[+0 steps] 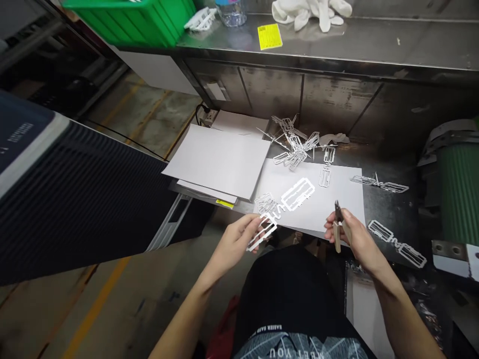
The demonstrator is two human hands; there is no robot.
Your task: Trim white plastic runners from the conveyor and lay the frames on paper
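Observation:
Between its thumb and fingers, my left hand (236, 238) grips a white plastic frame part (298, 194), two slotted rectangles joined by a thin curved link. The part is held tilted over the front edge of a white sheet (325, 212). My right hand (354, 234) is closed around small cutting pliers (338, 224) with beige handles, the dark jaws pointing away from me. The pliers and the part are apart. Beyond my hands lies a tangled pile of similar white parts (295, 149). A small cluster of pieces (265, 203) sits on the sheet just past my left hand.
White boards (220, 159) are stacked at left. Loose frame parts (396, 243) lie at right, near a green ribbed machine (460, 189). The raised metal shelf (374, 45) bears a green bin (130, 22), a bottle (231, 12), a yellow label (270, 37) and white gloves (312, 11).

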